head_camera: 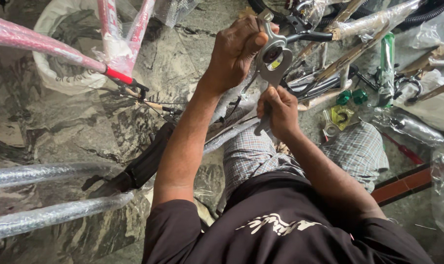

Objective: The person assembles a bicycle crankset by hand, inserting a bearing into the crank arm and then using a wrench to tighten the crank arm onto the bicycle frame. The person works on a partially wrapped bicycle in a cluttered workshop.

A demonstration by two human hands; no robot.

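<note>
The fingers [241, 36] of the left hand [234, 49] are curled tight around the upper end of a flat grey metal spanner [273, 68], with the thumb pressed along its edge. The right hand [279, 111] grips the lower handle of the same tool, its fingers wrapped fully round it so that only a short stub of the handle shows below the fist. The spanner is a dull, matt steel plate with rounded outlines: a narrow neck at the top, a broad ring-shaped head in the middle, and a slim shank running down into the right fist. Through the ring a dark round part with a small yellow-green patch shows. The tool stands nearly upright, held up in front of the person, above the knees and just beside a black handlebar grip [310, 35].

Below the hands lie checked cloth shorts [261, 156] and a black shirt [280, 225] with a pale print. Around them stand bicycle parts: a red frame [119, 73] in clear wrap at upper left, silver tubes in bubble wrap [51, 215] at lower left, cardboard-sleeved tubes [349, 56] at upper right, a green cylinder [387, 54] and two small green caps [351, 96]. All rests on a mottled grey stone floor [75, 127].
</note>
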